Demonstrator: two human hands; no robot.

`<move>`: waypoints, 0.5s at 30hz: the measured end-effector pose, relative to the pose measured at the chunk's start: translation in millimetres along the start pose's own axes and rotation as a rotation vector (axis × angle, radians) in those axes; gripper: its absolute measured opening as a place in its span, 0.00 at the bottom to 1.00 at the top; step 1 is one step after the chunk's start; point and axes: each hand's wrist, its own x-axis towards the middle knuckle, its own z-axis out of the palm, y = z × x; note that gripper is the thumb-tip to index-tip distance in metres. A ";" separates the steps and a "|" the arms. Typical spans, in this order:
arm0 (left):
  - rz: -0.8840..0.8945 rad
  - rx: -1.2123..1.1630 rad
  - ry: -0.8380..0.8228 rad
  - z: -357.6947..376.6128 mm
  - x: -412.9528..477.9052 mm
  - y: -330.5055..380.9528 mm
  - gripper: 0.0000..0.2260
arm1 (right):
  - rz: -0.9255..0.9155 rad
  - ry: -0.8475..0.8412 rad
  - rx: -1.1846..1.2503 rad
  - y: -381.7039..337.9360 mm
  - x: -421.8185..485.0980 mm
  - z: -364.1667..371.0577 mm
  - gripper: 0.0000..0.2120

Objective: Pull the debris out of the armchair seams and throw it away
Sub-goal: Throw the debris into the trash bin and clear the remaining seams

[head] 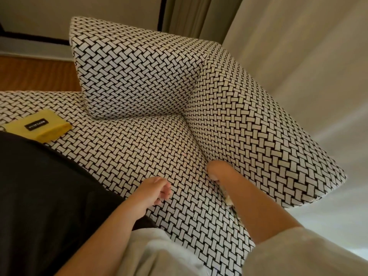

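Observation:
The armchair [139, 140] is covered in a black-and-white woven pattern, with a back cushion [129, 72] and a side arm cushion [249, 126]. My right hand [216, 171] is pushed down into the seam between the seat and the side cushion; its fingers are hidden in the gap. Pale scraps of debris [229, 202] show along the seam just under my right forearm. My left hand [157, 191] rests on the seat with fingers loosely curled, and whether it holds anything is unclear.
A yellow pouch [39, 125] with a black label lies on the seat at the left. A dark cloth [39, 186] covers the lower left. Beige curtains [288, 46] hang behind and to the right. Wooden floor [35, 74] shows at far left.

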 end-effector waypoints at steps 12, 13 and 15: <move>0.018 -0.118 -0.249 -0.3 -5.9 5.6 0.14 | -0.596 -0.208 0.839 -14.9 -63.2 -2.1 0.07; 0.022 -0.125 -0.269 -1.2 -6.1 5.2 0.15 | -0.631 -0.221 0.867 -20.0 -66.7 3.5 0.07; 0.012 -0.142 -0.289 -3.3 -6.0 4.7 0.16 | -0.684 -0.207 0.949 -29.3 -73.2 20.0 0.08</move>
